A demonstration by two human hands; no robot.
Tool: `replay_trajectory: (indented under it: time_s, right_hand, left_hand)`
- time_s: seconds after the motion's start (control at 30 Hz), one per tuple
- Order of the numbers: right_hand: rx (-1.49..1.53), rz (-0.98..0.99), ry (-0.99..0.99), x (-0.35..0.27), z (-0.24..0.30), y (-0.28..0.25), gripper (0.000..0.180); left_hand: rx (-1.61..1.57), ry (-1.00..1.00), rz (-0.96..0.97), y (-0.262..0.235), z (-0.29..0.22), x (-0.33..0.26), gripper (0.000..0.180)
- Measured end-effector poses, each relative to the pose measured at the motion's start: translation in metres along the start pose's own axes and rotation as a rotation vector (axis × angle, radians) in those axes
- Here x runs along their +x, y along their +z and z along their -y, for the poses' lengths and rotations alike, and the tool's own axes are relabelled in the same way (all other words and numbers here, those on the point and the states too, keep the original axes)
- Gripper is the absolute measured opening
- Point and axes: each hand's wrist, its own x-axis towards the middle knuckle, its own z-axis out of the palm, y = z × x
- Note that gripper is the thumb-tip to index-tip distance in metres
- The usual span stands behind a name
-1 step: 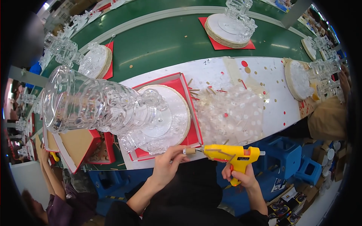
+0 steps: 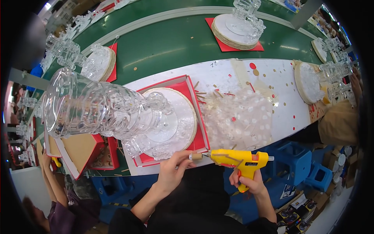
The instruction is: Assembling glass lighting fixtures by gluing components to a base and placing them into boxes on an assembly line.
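glue gun [image 2: 255, 163], yellow plastic, gripped in the right hand [image 2: 253, 184], metal nozzle [image 2: 207, 155] pretty much at a small tan cylinder [image 2: 196, 156] pinched in the left hand [image 2: 171, 171], near a shallow red box [image 2: 199, 117].

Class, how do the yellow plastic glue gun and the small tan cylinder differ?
The yellow plastic glue gun is larger than the small tan cylinder. The gun is roughly L-shaped; the cylinder is short and straight. The right hand grips the gun, while the left hand pinches the cylinder. Both are hand-held.
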Motion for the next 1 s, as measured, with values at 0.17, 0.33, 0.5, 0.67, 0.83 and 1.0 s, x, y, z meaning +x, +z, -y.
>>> replay_trajectory:
  time_s: [0.17, 0.33, 0.5, 0.67, 0.83, 1.0]
  right_hand:
    - [-0.034, -0.012, 0.021, 0.0001, -0.0014, -0.0033, 0.043]
    - [-0.025, -0.033, 0.047, -0.0057, -0.0002, -0.0022, 0.044]
    - [-0.031, -0.013, 0.048, -0.0091, 0.0011, -0.0027, 0.045]
    - [-0.048, -0.032, 0.016, -0.0060, -0.0004, 0.0027, 0.048]
    - [-0.070, -0.054, -0.006, -0.0048, -0.0013, 0.0036, 0.047]
    - [-0.092, -0.052, -0.006, -0.0075, -0.0001, 0.0042, 0.046]
  left_hand:
    - [0.009, -0.006, 0.002, -0.0009, 0.0032, -0.0017, 0.020]
    - [0.015, -0.003, 0.000, -0.0008, 0.0015, -0.0021, 0.020]
    - [0.022, 0.008, 0.001, -0.0008, 0.0010, -0.0005, 0.020]
    - [0.045, 0.022, -0.006, 0.0002, 0.0002, 0.0001, 0.020]
    - [0.079, 0.053, -0.015, 0.0005, -0.0011, -0.0001, 0.020]
    - [0.126, 0.069, -0.030, 0.0007, -0.0029, -0.0010, 0.021]
